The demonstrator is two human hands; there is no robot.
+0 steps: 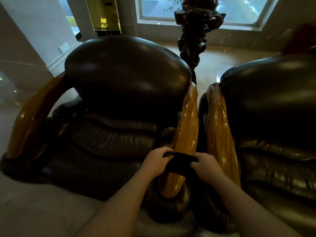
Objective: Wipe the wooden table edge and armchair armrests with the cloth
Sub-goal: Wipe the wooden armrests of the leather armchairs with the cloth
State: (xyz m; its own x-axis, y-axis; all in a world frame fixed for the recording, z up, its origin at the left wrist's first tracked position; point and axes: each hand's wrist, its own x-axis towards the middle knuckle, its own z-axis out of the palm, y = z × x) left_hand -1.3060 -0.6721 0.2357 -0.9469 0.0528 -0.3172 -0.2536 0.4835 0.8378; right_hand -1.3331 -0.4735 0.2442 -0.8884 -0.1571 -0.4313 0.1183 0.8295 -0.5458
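Between two dark leather armchairs, a person stands over the left chair's inner armrest (185, 127). A dark cloth (179, 157) is stretched across the near end of this glossy wooden rail, lying on the wood. The left hand (158, 159) is closed on the cloth's left end, and the right hand (206, 164) is closed on its right end, so the cloth spans the rail like a strap. Judged from this position, wiping of this armrest is under way near its front curl. The outer armrest (29, 120) of the same chair and the neighbouring chair's armrest (220, 134) carry no cloth; whether either has been wiped cannot be told in the dim light. No desk edge appears, so that part of the task cannot be assessed.
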